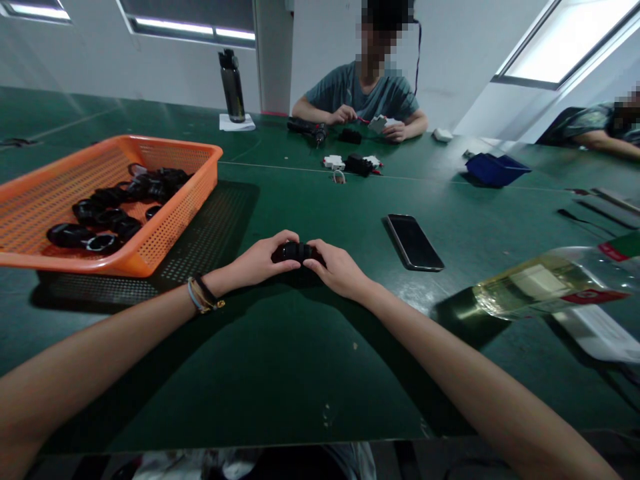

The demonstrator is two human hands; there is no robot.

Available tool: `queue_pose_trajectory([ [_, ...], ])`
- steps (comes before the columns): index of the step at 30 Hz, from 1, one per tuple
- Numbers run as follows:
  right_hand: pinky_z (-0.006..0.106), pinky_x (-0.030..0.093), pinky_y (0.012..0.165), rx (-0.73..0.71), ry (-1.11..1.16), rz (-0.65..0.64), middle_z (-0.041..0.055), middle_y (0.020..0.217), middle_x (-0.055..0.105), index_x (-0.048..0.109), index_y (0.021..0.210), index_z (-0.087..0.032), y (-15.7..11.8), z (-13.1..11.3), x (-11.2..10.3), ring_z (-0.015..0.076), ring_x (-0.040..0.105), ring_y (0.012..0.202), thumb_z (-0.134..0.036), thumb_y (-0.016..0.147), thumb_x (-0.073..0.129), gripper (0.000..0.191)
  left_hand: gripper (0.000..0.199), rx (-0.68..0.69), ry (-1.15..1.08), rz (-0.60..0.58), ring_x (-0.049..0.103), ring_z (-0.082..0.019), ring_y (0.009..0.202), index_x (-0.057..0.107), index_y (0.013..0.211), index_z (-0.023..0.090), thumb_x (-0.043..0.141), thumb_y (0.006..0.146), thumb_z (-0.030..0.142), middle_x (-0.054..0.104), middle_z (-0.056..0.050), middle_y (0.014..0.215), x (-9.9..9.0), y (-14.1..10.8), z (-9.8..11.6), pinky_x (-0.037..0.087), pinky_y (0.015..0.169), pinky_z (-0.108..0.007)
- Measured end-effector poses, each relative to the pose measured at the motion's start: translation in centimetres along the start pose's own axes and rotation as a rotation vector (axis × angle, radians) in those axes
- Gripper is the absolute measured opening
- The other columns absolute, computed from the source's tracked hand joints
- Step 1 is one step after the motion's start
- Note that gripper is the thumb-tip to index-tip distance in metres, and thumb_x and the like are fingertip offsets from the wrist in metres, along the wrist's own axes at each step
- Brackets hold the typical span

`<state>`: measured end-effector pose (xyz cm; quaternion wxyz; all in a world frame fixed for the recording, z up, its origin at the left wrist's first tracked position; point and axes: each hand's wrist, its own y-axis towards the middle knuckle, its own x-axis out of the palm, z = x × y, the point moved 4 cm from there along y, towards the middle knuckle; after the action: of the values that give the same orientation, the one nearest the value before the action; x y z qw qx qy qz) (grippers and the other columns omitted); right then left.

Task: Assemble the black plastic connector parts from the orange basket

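Black part: the small dark cylinder (297, 251) lies sideways between the two hands, low over the green counter (310, 373).
Left hand: closed around the cylinder's left end (267, 259), thumb and fingers on it.
Right hand: gripping its right end (336, 267).
Basket: orange, perforated (175, 248), to the left, with black parts (113, 217) inside.
Phone: dark screen up (414, 241), right of the hands.
Bottle: yellowish liquid inside (555, 283), farther right.
Person: seated opposite (367, 97), holding a white piece (383, 124).
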<state>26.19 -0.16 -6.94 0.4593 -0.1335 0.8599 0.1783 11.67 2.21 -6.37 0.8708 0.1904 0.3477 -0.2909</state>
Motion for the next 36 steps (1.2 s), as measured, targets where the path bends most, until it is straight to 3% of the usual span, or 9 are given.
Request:
queue_pose_trajectory([
  [12,0.029,0.041,0.069,-0.004,0.012,0.013,0.0074,0.088,0.062,0.053,0.099,-0.013,0.00,0.14,0.08,0.0167,0.057,0.078,-0.027,0.086,0.048,0.020,0.036,-0.013,-0.011,-0.004,0.050,-0.015,0.073,0.047,0.102,0.020,0.053,0.074,0.041,0.053,0.000,0.088,-0.01,0.04,-0.02,0.041,0.067,-0.027],
  [20,0.031,0.044,0.072,-0.128,0.096,0.093,0.0075,0.095,0.060,0.044,0.111,-0.016,-0.51,0.02,-0.21,0.0181,0.057,0.083,-0.021,0.078,0.054,0.034,0.035,-0.019,-0.063,0.011,0.049,-0.015,0.074,0.045,0.103,0.020,0.048,0.076,0.042,0.052,0.000,0.088,-0.13,0.11,-0.17,0.041,0.069,-0.028],
  [36,0.033,0.044,0.074,-0.053,0.107,0.044,0.0082,0.095,0.061,0.045,0.110,-0.014,-0.41,-0.10,-0.20,0.0178,0.058,0.084,-0.014,0.077,0.055,0.034,0.034,-0.003,-0.043,0.000,0.049,-0.015,0.074,0.046,0.103,0.020,0.051,0.076,0.040,0.052,0.000,0.090,-0.06,0.12,-0.30,0.040,0.068,-0.026],
])
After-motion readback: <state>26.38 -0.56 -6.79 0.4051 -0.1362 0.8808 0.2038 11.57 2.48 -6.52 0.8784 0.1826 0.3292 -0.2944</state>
